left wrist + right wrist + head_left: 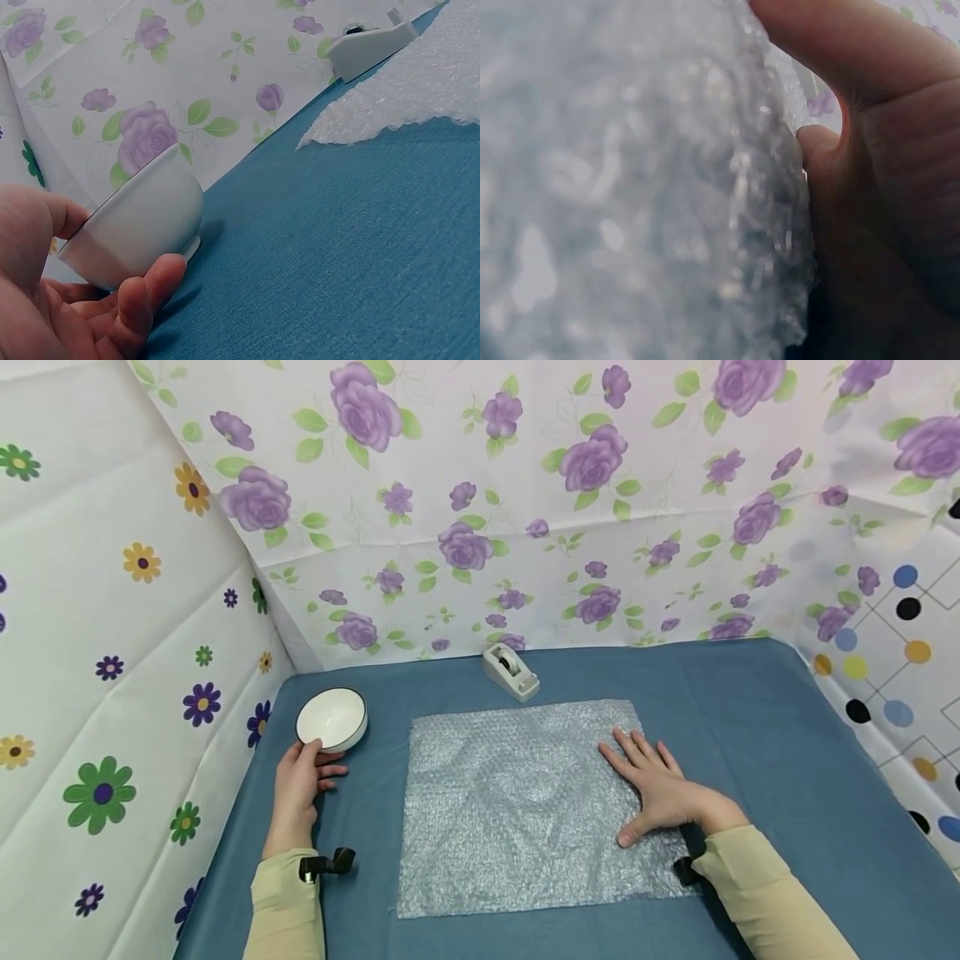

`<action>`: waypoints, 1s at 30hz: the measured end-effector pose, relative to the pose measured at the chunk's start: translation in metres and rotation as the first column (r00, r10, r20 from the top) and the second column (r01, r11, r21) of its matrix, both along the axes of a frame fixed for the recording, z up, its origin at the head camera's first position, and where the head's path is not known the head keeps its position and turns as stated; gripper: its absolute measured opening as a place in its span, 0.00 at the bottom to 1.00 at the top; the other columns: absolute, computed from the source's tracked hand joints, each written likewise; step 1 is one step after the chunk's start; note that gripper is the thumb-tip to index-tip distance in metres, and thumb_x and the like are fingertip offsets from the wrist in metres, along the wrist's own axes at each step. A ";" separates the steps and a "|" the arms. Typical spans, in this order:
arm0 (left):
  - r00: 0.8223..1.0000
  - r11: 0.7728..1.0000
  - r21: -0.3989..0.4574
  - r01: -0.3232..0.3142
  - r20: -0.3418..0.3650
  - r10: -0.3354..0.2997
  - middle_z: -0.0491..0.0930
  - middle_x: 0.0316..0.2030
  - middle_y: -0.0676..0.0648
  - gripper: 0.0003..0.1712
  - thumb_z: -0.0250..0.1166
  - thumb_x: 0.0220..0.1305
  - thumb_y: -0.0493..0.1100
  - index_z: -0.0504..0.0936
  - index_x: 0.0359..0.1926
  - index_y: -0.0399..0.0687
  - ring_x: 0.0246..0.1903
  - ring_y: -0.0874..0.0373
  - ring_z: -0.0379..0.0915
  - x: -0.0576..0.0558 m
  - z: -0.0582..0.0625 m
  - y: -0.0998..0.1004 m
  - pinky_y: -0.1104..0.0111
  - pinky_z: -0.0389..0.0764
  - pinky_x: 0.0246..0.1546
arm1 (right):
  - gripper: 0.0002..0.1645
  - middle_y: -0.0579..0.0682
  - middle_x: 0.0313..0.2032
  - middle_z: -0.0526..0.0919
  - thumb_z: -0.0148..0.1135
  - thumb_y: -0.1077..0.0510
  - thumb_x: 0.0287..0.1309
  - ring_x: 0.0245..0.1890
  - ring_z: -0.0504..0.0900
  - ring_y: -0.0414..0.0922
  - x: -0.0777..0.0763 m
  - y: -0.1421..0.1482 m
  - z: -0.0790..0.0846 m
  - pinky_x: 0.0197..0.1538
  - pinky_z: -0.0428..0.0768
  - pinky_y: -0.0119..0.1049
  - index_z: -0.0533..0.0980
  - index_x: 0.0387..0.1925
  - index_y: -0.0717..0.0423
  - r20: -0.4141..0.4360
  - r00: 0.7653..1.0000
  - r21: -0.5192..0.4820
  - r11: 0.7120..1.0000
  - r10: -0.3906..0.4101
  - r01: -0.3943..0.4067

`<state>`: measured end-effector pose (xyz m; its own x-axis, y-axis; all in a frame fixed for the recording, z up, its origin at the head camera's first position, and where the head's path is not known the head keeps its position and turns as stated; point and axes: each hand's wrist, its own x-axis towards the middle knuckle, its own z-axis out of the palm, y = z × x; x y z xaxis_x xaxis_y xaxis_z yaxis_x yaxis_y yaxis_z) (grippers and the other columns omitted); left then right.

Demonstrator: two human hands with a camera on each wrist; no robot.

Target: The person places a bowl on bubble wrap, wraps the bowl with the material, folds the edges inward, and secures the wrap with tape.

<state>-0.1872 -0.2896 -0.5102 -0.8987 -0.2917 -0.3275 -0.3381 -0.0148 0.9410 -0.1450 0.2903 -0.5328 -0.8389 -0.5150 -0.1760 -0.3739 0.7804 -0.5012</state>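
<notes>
- Nearest to us, both forearms enter from the near edge of the blue worktop (pixel 787 735), each in a beige sleeve with a small black camera clip at the wrist.
- We see the right hand (pixel 660 789) lying flat, fingers straight and slightly spread, palm down on the right part of the bubble wrap sheet (pixel 517 802). It pins the sheet and grips nothing. The right wrist view shows only palm and wrap in close contact.
- The sheet lies flat at the middle of the worktop, its long axis running left to right.
- The left hand (pixel 300 781) sits left of the sheet, thumb and fingers curled against the near side wall of the white bowl (pixel 332 718). In the left wrist view the bowl's near edge appears tipped up off the worktop.
- The bowl lies left of the sheet and well apart from the right hand; the left hand is by far the nearer.
- Farthest, a white tape dispenser (pixel 510 672) stands just beyond the sheet's far edge, by the floral backdrop (pixel 525 485).
</notes>
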 end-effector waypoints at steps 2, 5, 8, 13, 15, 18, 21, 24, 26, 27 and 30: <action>1.000 1.000 0.008 -0.003 0.001 0.003 0.89 0.37 0.54 0.28 0.50 0.85 0.54 0.65 0.74 0.43 0.29 0.61 0.87 0.000 0.000 0.000 0.72 0.81 0.24 | 0.90 0.63 0.85 0.32 0.81 0.19 0.33 0.83 0.27 0.68 0.000 0.000 0.000 0.75 0.27 0.73 0.46 0.87 0.54 0.009 1.000 0.008 1.000 -0.002 0.002; 1.000 1.000 0.019 -0.006 0.006 0.006 0.88 0.36 0.54 0.27 0.50 0.85 0.53 0.65 0.74 0.44 0.28 0.62 0.87 0.000 -0.001 -0.001 0.72 0.81 0.24 | 0.90 0.63 0.85 0.32 0.81 0.19 0.33 0.83 0.27 0.68 0.000 0.000 -0.002 0.75 0.27 0.73 0.46 0.87 0.54 0.010 1.000 0.009 1.000 -0.004 0.004; 1.000 1.000 0.023 -0.006 0.008 0.006 0.88 0.36 0.54 0.27 0.50 0.85 0.53 0.65 0.74 0.44 0.28 0.62 0.86 0.000 0.000 0.000 0.72 0.81 0.24 | 0.90 0.63 0.85 0.32 0.81 0.19 0.33 0.83 0.27 0.68 0.000 0.001 -0.003 0.75 0.27 0.73 0.46 0.88 0.53 0.009 1.000 0.008 1.000 -0.006 0.006; 1.000 1.000 0.023 -0.004 -0.001 0.004 0.88 0.37 0.53 0.27 0.50 0.85 0.53 0.65 0.74 0.44 0.28 0.62 0.86 -0.002 -0.001 0.000 0.72 0.81 0.24 | 0.90 0.62 0.85 0.32 0.82 0.19 0.33 0.83 0.27 0.68 -0.001 0.001 -0.002 0.75 0.27 0.73 0.46 0.88 0.52 0.013 1.000 0.009 1.000 -0.007 0.007; 1.000 1.000 0.021 0.000 -0.003 0.000 0.88 0.37 0.53 0.28 0.49 0.86 0.53 0.65 0.75 0.43 0.28 0.62 0.86 -0.002 -0.001 0.000 0.72 0.81 0.24 | 0.90 0.62 0.85 0.32 0.81 0.19 0.33 0.83 0.27 0.68 -0.001 0.001 -0.002 0.75 0.27 0.73 0.45 0.88 0.52 0.013 1.000 0.009 1.000 -0.008 0.008; 1.000 1.000 0.021 -0.001 -0.004 0.002 0.88 0.36 0.53 0.28 0.49 0.86 0.53 0.64 0.75 0.43 0.28 0.61 0.86 -0.003 -0.002 0.000 0.72 0.81 0.24 | 0.90 0.63 0.85 0.32 0.81 0.19 0.34 0.83 0.27 0.68 -0.001 0.002 -0.004 0.75 0.27 0.73 0.46 0.88 0.53 0.003 1.000 -0.005 1.000 -0.003 0.003; 1.000 1.000 0.020 -0.003 -0.009 0.003 0.88 0.36 0.53 0.28 0.49 0.86 0.53 0.65 0.75 0.43 0.28 0.61 0.86 -0.004 -0.002 0.000 0.72 0.81 0.23 | 0.89 0.63 0.85 0.33 0.81 0.20 0.34 0.82 0.28 0.69 -0.001 0.003 -0.006 0.75 0.27 0.74 0.46 0.88 0.52 -0.019 1.000 -0.034 0.999 0.002 -0.003; 1.000 1.000 0.019 -0.006 -0.012 0.006 0.88 0.36 0.53 0.27 0.50 0.86 0.53 0.65 0.75 0.43 0.27 0.61 0.86 -0.004 -0.002 0.001 0.72 0.81 0.23 | 0.88 0.63 0.85 0.33 0.82 0.20 0.35 0.82 0.28 0.70 0.000 0.004 -0.007 0.74 0.27 0.74 0.46 0.88 0.51 -0.028 1.000 -0.052 0.999 0.006 -0.007; 1.000 1.000 0.018 -0.006 -0.012 0.007 0.88 0.36 0.53 0.27 0.49 0.86 0.53 0.66 0.74 0.43 0.27 0.62 0.86 -0.004 -0.002 0.001 0.72 0.81 0.23 | 0.89 0.63 0.85 0.33 0.82 0.20 0.35 0.82 0.28 0.69 0.000 0.003 -0.006 0.75 0.26 0.74 0.46 0.88 0.52 -0.022 1.000 -0.046 0.999 0.005 -0.006; 1.000 1.000 0.017 -0.008 -0.012 0.008 0.88 0.36 0.53 0.27 0.49 0.86 0.53 0.66 0.74 0.43 0.27 0.62 0.86 -0.003 -0.002 0.001 0.72 0.81 0.24 | 0.89 0.63 0.85 0.33 0.81 0.20 0.35 0.82 0.28 0.69 0.000 0.003 -0.005 0.75 0.27 0.74 0.47 0.88 0.52 -0.019 1.000 -0.037 0.999 0.003 -0.004; 1.000 1.000 0.015 -0.013 -0.012 0.013 0.88 0.36 0.53 0.27 0.49 0.86 0.53 0.66 0.73 0.43 0.27 0.62 0.86 -0.002 -0.002 0.001 0.72 0.81 0.24 | 0.89 0.63 0.85 0.32 0.81 0.20 0.34 0.83 0.27 0.69 0.000 0.001 -0.002 0.75 0.27 0.73 0.46 0.87 0.54 0.001 1.000 -0.008 1.000 -0.003 0.003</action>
